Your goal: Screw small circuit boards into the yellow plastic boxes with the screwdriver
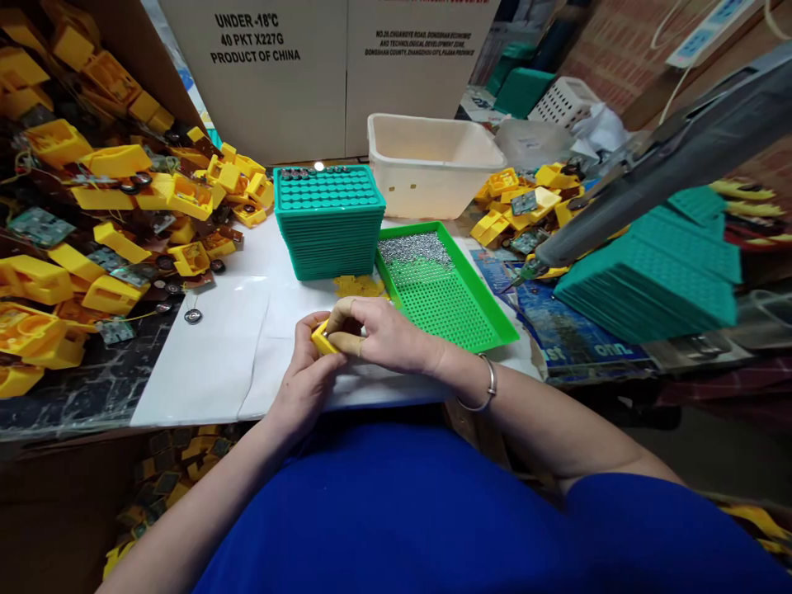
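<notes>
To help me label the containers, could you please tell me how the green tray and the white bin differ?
The green tray is shallow, while the white bin has tall walls. The tray is bright green; the bin is whitish. The tray shows small silver parts at its far end, whereas the bin's floor is hidden, so its contents cannot be told. Both are open-topped and roughly rectangular.

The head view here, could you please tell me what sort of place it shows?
Probably a small assembly workshop: yellow casings lie heaped with circuit boards, and a green tray holds many small metal parts.
</notes>
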Tool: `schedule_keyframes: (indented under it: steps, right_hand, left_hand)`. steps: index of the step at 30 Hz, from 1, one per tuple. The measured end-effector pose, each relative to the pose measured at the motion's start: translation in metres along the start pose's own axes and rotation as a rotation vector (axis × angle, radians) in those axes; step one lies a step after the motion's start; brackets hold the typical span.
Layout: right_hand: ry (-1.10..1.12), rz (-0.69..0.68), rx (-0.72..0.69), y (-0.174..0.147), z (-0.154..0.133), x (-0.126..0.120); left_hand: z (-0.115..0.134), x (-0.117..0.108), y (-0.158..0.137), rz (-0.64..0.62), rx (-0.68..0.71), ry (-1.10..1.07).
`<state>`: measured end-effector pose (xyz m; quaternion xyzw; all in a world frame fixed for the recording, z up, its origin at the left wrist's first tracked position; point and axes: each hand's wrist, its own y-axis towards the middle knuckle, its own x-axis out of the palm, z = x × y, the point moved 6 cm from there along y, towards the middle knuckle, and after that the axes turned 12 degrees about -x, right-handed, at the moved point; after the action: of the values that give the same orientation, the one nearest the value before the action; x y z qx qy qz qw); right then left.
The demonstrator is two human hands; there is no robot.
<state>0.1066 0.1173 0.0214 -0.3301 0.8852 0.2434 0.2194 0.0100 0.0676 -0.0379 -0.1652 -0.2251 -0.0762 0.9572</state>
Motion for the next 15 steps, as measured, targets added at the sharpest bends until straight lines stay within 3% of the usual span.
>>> schedule_keyframes:
  steps: [4, 8, 15]
  right_hand:
    - [0.187, 0.102, 0.083, -0.002, 0.01, -0.004]
    - [0.186, 0.221, 0.134, -0.006, 0.015, -0.011]
    - [-0.17, 0.035, 0.096, -0.002, 0.004, -0.008]
  left_hand:
    - [0.0, 0.001, -0.001, 0.018, -0.036, -0.03]
    - [-0.001, 0.001, 0.0, 0.056, -0.063, -0.061]
    - [0.0, 0.002, -0.002, 0.033, 0.0, 0.086]
